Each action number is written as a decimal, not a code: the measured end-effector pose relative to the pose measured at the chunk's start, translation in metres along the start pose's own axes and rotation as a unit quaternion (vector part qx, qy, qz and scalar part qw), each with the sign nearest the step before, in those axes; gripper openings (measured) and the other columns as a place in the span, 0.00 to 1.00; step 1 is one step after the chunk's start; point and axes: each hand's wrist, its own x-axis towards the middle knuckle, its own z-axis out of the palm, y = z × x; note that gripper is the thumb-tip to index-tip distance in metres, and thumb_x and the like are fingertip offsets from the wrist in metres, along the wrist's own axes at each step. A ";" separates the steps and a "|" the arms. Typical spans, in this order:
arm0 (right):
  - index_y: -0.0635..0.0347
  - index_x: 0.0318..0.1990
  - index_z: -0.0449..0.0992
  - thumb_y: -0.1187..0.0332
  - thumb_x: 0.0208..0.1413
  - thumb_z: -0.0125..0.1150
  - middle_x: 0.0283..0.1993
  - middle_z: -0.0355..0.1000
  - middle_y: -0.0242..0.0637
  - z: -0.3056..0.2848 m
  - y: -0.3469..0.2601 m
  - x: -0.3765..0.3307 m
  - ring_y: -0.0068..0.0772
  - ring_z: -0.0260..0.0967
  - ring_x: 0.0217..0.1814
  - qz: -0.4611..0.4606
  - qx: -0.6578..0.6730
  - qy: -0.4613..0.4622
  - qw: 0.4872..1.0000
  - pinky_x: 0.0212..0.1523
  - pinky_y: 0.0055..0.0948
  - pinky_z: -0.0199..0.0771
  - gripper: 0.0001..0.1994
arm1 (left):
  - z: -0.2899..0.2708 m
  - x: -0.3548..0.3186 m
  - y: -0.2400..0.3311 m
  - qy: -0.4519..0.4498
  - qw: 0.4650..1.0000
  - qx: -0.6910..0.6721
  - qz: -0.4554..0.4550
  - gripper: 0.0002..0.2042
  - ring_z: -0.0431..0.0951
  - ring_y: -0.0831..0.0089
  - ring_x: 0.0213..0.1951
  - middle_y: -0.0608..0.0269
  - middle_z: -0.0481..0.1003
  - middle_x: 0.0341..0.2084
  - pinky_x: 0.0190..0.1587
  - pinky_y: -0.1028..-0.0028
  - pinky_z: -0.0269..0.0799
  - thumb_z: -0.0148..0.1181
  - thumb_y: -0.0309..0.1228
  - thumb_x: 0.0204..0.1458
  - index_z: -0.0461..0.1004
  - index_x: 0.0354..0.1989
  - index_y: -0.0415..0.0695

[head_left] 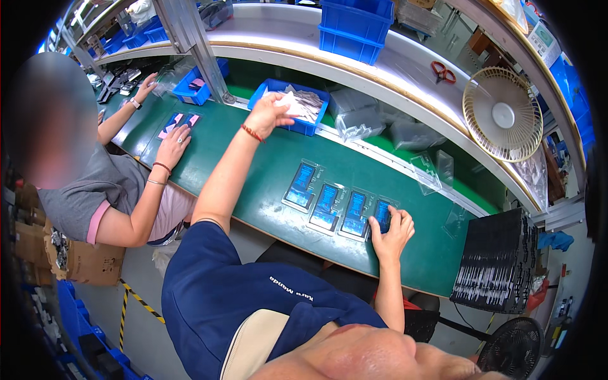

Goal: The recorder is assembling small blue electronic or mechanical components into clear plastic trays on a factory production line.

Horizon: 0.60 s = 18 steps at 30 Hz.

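Blue-and-black packs (326,204), four in number, are set in a row on the green bench (259,183) in clear trays (318,174). The rightmost is touched by the right hand (392,236), whose thumb and fingers (396,218) are spread across it (whether it is gripped cannot be told). The left hand (270,116) is held over a blue bin (305,128) heaped with white slips (310,106); its fingers are curled, though a pinch cannot be made out. Farther left, pink-and-blue pieces (178,120) are neighboured by a co-worker's hand (173,147). Black trays (494,259) are stacked at the right end.
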 end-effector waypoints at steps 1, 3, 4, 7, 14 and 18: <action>0.59 0.48 0.74 0.54 0.40 0.71 0.46 0.65 0.43 0.002 -0.005 0.004 0.45 0.62 0.51 0.003 0.000 -0.004 1.000 0.54 0.40 0.58 0.28 | 0.008 -0.015 -0.006 0.008 1.000 -0.004 -0.012 0.15 0.80 0.63 0.40 0.51 0.74 0.43 0.35 0.72 0.81 0.54 0.20 0.56 0.64 0.51 0.36; 0.59 0.46 0.75 0.57 0.42 0.71 0.45 0.68 0.41 0.011 -0.024 0.017 0.43 0.63 0.52 -0.018 0.119 0.022 0.992 0.55 0.39 0.55 0.24 | 0.022 -0.040 -0.027 -0.010 0.999 -0.025 -0.030 0.15 0.80 0.67 0.37 0.55 0.75 0.40 0.34 0.73 0.81 0.56 0.19 0.53 0.66 0.50 0.37; 0.59 0.44 0.75 0.60 0.42 0.71 0.40 0.72 0.39 0.019 -0.038 0.026 0.41 0.68 0.46 -0.022 0.168 0.019 0.985 0.51 0.37 0.62 0.22 | 0.028 -0.052 -0.039 -0.033 0.998 -0.042 -0.033 0.15 0.80 0.69 0.37 0.57 0.76 0.39 0.33 0.74 0.81 0.58 0.19 0.52 0.67 0.48 0.38; 0.63 0.44 0.75 0.69 0.44 0.72 0.32 0.75 0.34 0.054 -0.075 0.045 0.23 0.70 0.34 0.083 0.441 -0.086 0.889 0.36 0.25 0.71 0.18 | 0.055 -0.086 -0.065 -0.059 0.992 -0.097 -0.054 0.13 0.80 0.72 0.37 0.59 0.77 0.38 0.33 0.75 0.81 0.60 0.19 0.51 0.70 0.45 0.38; 0.63 0.36 0.76 0.74 0.47 0.68 0.25 0.74 0.31 0.094 -0.111 0.052 0.15 0.68 0.26 0.165 0.594 -0.156 0.772 0.29 0.19 0.68 0.09 | 0.034 -0.126 -0.082 0.057 0.991 -0.114 -0.035 0.10 0.81 0.68 0.36 0.54 0.78 0.36 0.31 0.75 0.80 0.60 0.21 0.52 0.72 0.42 0.37; 0.56 0.32 0.79 0.66 0.48 0.65 0.27 0.75 0.32 0.082 -0.117 0.046 0.36 0.67 0.35 -0.063 0.249 -0.153 0.954 0.48 0.36 0.53 0.06 | 0.014 -0.138 -0.077 0.112 0.988 -0.107 -0.026 0.11 0.81 0.69 0.35 0.54 0.78 0.34 0.31 0.76 0.80 0.61 0.20 0.51 0.71 0.42 0.36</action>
